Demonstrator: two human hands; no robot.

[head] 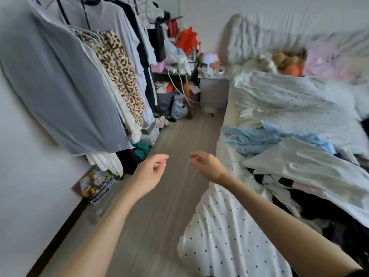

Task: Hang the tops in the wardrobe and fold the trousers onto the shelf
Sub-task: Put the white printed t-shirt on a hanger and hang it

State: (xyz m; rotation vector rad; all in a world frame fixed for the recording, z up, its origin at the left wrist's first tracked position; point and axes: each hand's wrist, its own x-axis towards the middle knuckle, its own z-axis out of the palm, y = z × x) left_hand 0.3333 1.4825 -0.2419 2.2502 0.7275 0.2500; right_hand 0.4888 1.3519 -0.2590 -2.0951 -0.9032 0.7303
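L hand [152,170]: out over the floor, fingers loosely curled, holding nothing.
R hand [207,165]: level w/ the L, just off the bed [229,232] edge, fingers loose & half-curled, also holding nothing.
Pile [311,212]: dark & white clothes heaped on the bed, R of the R arm; tops vs trousers can't tell, too tangled.
White top [303,166]: lies over the pile, crumpled.
Blue garment [257,140]: spread on the bed just beyond, touching the white top.
Rail [85,15]: far L by the wall, already packed w/ hung tops; grey one [60,92] nearest.
Shelf: not seen in view.
Risk 1: pulling one item from the heap prob. drags others onto the floor, since they overlap.
Risk 2: rail is crowded, so squeezing in a hanger could knock a neighbour off.
Risk 3: view blurred; a reach now may miss.
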